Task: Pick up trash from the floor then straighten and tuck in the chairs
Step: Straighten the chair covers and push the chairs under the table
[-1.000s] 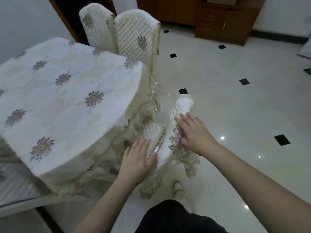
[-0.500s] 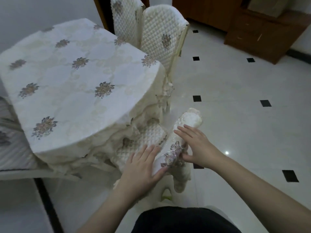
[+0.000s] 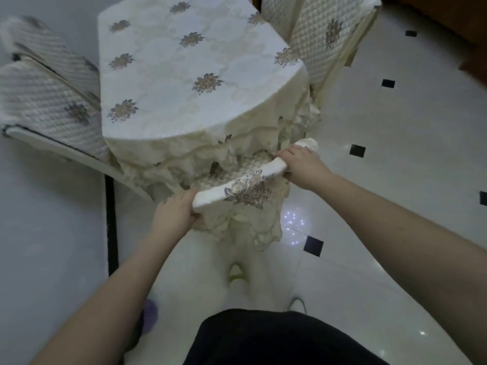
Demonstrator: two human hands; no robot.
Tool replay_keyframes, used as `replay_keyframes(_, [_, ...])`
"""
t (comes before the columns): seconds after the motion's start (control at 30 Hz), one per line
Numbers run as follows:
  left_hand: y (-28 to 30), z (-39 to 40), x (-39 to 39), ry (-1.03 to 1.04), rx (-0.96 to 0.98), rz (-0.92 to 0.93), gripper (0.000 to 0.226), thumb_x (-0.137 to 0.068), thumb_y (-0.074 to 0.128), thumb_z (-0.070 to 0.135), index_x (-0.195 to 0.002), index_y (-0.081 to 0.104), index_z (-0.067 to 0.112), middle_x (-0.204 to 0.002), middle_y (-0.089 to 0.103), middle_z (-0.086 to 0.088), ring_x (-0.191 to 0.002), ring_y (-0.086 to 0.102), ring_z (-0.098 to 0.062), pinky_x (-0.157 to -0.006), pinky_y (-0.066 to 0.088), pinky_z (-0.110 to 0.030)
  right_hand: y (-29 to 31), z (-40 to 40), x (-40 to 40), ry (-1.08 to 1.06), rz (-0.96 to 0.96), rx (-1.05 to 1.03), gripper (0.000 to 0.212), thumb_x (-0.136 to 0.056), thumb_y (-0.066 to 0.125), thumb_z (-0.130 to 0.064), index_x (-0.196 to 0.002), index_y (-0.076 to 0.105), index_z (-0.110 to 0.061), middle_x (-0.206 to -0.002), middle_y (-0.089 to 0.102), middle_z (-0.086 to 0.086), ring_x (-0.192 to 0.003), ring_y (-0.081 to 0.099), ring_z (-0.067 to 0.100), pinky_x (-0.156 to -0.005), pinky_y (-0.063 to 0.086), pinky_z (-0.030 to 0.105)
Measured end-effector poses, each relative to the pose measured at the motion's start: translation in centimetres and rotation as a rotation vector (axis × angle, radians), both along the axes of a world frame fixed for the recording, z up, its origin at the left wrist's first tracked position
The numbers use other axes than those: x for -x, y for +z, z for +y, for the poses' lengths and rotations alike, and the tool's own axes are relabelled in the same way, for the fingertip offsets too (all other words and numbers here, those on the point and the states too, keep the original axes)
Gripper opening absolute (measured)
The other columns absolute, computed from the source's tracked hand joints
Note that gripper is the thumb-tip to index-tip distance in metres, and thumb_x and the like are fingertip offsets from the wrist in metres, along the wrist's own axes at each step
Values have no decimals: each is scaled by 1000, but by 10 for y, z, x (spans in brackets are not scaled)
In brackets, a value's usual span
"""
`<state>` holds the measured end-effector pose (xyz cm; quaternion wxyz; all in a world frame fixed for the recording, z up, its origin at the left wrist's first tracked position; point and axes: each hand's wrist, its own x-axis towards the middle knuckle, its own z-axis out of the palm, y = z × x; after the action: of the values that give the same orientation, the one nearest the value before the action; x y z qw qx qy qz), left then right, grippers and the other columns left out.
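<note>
Head view: both hands grip the top rail of the near chair (image 3: pixel 245 185), left hand (image 3: pixel 175 213) curled round its left end, right hand (image 3: pixel 303 164) round its right end. Its seat sits under the table (image 3: pixel 189 69) edge, against the hanging cloth fringe. Bare tiled floor (image 3: pixel 395 154) lies right of the table; another chair (image 3: pixel 47 101) stands left.

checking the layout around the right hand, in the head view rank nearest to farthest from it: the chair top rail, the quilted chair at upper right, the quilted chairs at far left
1. chair top rail: gripped in the right hand, at its right end.
2. quilted chair at upper right: beyond the hand, by the table's far right corner.
3. quilted chairs at far left: across the table, farthest.
</note>
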<state>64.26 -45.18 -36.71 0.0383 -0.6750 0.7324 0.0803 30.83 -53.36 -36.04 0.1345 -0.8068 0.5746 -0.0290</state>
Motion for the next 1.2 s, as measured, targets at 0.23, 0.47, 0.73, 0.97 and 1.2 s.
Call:
replay_keyframes(0.23, [7,-7,4,56,-18,-133,24,-83,62,19,-106,55,21,-84,63,-6,-74,61,-28,-61,51,-36,16,-20,-10,48,234,-34,31,-77,64,-17,-107,63,-21,-103,66,6,-97,61,27,-75,41,34])
replay_keyframes(0.47, [8,-9,6,41,-29,-187,19,-85,59,17,-104,55,18,-90,64,-7,-79,61,-29,-64,52,-38,11,-26,-12,45,285,-27,29,-76,70,-24,-104,65,-23,-102,68,5,-93,63,26,-77,47,33])
replay_keyframes(0.73, [4,-6,-6,-50,50,-187,22,-86,56,13,-108,57,16,-91,64,-9,-80,62,-32,-62,47,-36,21,-22,-14,115,338,-8,37,-76,71,-23,-112,62,-24,-105,67,3,-95,63,26,-65,37,29])
replay_keyframes(0.97, [3,1,-28,-52,74,-192,17,-84,58,12,-101,56,15,-86,65,-9,-76,61,-32,-63,48,-36,23,-6,-31,150,433,13,24,-79,67,-24,-102,61,-18,-96,63,5,-81,59,25,-61,37,30])
replay_keyframes(1.2, [2,0,-38,-80,73,-209,15,-82,59,12,-95,54,16,-82,64,-7,-73,61,-31,-58,45,-34,21,0,-42,119,382,8,22,-77,62,-12,-98,63,-20,-91,62,3,-83,60,25,-61,35,29])
